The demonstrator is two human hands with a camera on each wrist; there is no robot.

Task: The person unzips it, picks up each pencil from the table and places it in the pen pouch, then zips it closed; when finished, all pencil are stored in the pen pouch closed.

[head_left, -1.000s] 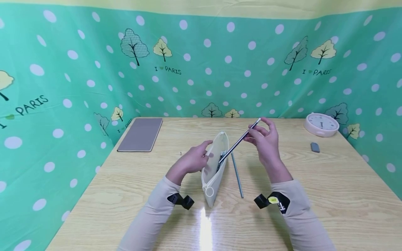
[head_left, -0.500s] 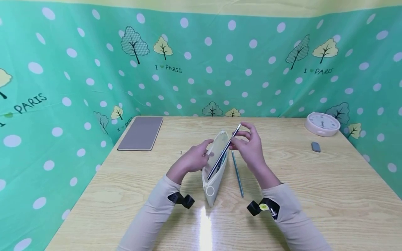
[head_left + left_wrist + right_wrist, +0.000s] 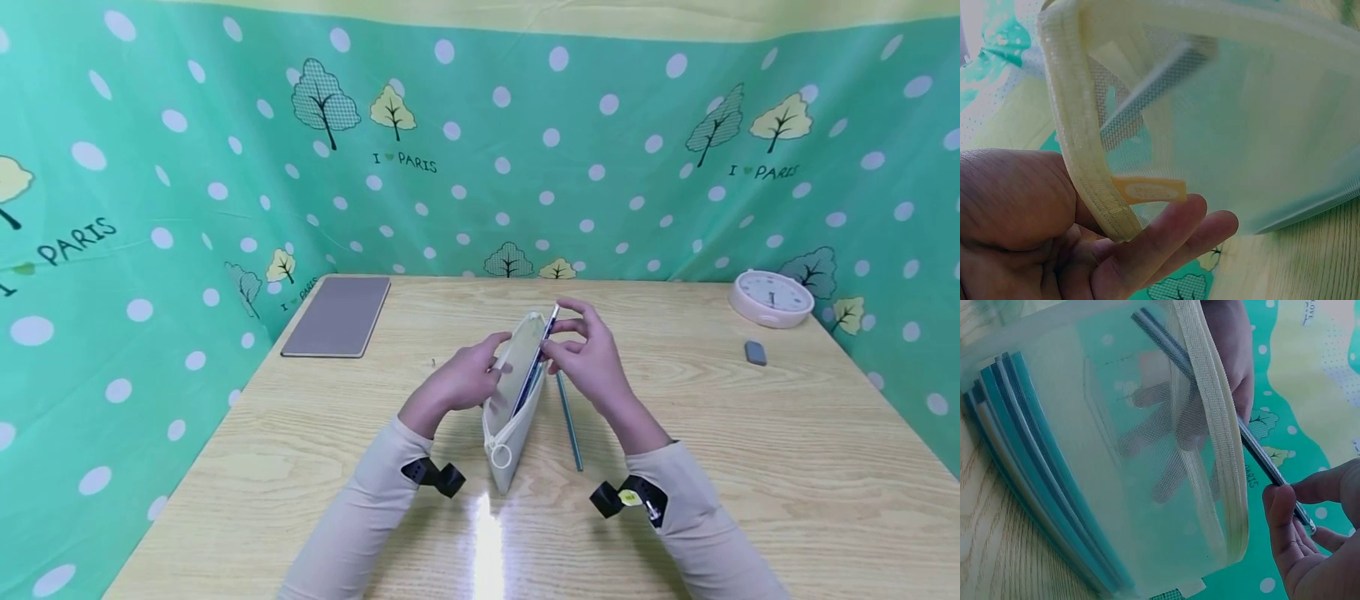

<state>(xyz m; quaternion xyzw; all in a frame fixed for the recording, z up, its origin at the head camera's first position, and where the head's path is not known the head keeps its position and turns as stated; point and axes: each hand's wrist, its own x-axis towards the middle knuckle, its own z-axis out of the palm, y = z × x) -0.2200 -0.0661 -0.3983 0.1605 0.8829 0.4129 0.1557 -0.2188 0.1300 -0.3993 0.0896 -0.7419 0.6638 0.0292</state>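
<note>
A pale, see-through mesh zip pouch (image 3: 517, 437) stands upright on the table with its mouth spread. My left hand (image 3: 467, 379) grips its left rim, and the left wrist view shows the zip edge (image 3: 1079, 125) between thumb and fingers. My right hand (image 3: 592, 358) pinches a dark pencil (image 3: 1263, 456) near its silver-tipped end. The pencil slants through the mouth, its lower part inside the pouch. Several blue and dark pencils (image 3: 1054, 469) lie along the pouch's bottom, seen through the mesh. A blue pencil (image 3: 570, 421) lies on the table to the pouch's right.
A grey notebook (image 3: 337, 317) lies at the back left of the wooden table (image 3: 247, 467). At the back right are a round pink clock (image 3: 771, 298) and a small grey eraser-like block (image 3: 755, 352). A polka-dot curtain (image 3: 420, 92) encloses the table.
My right hand has moved left and slightly down, bringing the dark pencil into the pouch at a steeper slant. The left hand keeps its hold on the rim.
</note>
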